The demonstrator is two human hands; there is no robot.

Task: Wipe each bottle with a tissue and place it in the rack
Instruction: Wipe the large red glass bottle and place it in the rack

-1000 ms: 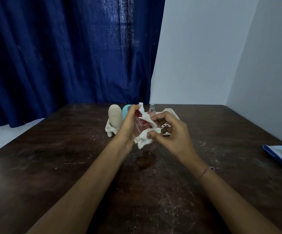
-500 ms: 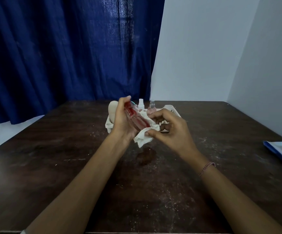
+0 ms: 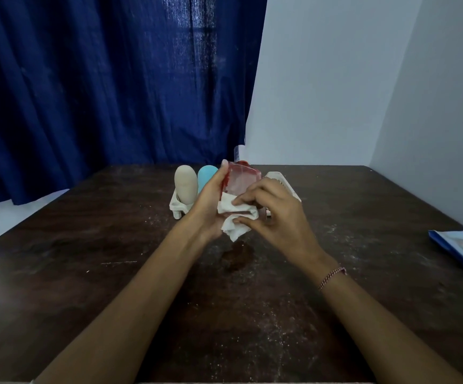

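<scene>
The left hand [image 3: 210, 202] grips the red-tinted bottle [image 3: 240, 180] from its left side, one digit reaching up along that edge. This holds the bottle raised off the tabletop [image 3: 86, 259], just on the near side of the rack [image 3: 283, 184]. The right hand [image 3: 277, 214] pinches the tissue [image 3: 235, 218] between thumb and fingertips and presses it against the lower part of the bottle. The upper part, above both hands, shows bare, so the wipe looks to be mid-way rather than finished. To do it well, the tissue should probably travel upward over that bare stretch while the left hand turns the bottle a little at a time, so every face gets a pass. The bottle looks smooth and likely slippery, so the left grip wants to be firm before the right hand rubs hard. The tissue is bunched, with a loose corner hanging below the right hand. Opening it flatter would cover more surface, and the corner is best kept clear of the dark patch [image 3: 237, 257] on the tabletop directly beneath the hands. A beige bottle [image 3: 186, 187] and a blue bottle [image 3: 206, 178] stand in the rack just beyond the left hand, so the turning should stay on the near side to avoid knocking them. The hands hide the middle of the rack, so I cannot tell which slot there is free.
</scene>
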